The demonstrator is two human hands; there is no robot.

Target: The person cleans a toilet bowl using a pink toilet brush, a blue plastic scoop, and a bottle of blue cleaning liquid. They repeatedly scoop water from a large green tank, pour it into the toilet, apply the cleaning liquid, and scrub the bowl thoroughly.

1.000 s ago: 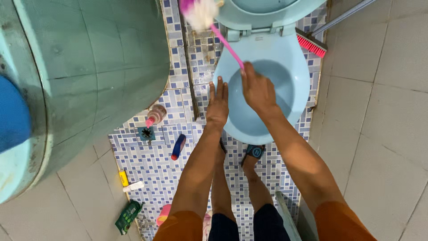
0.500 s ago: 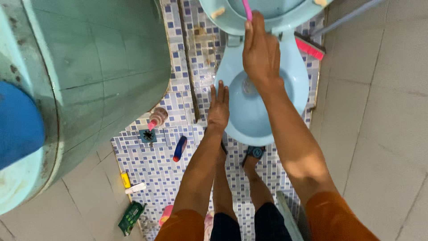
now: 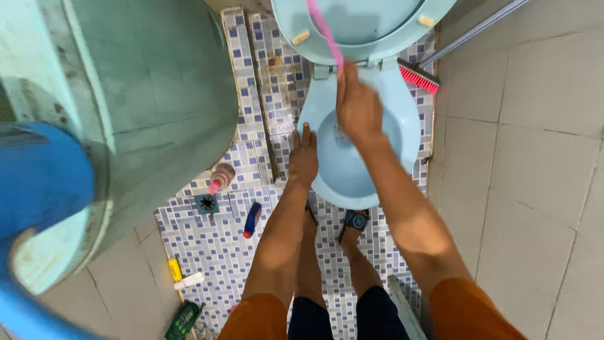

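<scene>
Low in the frame, two bare legs are seen on blue mosaic floor tiles (image 3: 214, 245). Just above, the left hand (image 3: 304, 157) is laid flat, fingers together, on the pale blue toilet bowl (image 3: 402, 135) rim. Higher, a thin pink brush handle (image 3: 324, 31) is gripped by the right hand (image 3: 357, 107) over the bowl, against the raised seat (image 3: 352, 25). Grey wall tiles (image 3: 522, 157) are seen at right.

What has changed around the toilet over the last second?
The right hand, gripping the pink brush handle, moved from over the bowl up toward the raised lid, taking the brush head out of view. The left hand stayed flat on the toilet rim; the floor bottles stayed put.
</scene>
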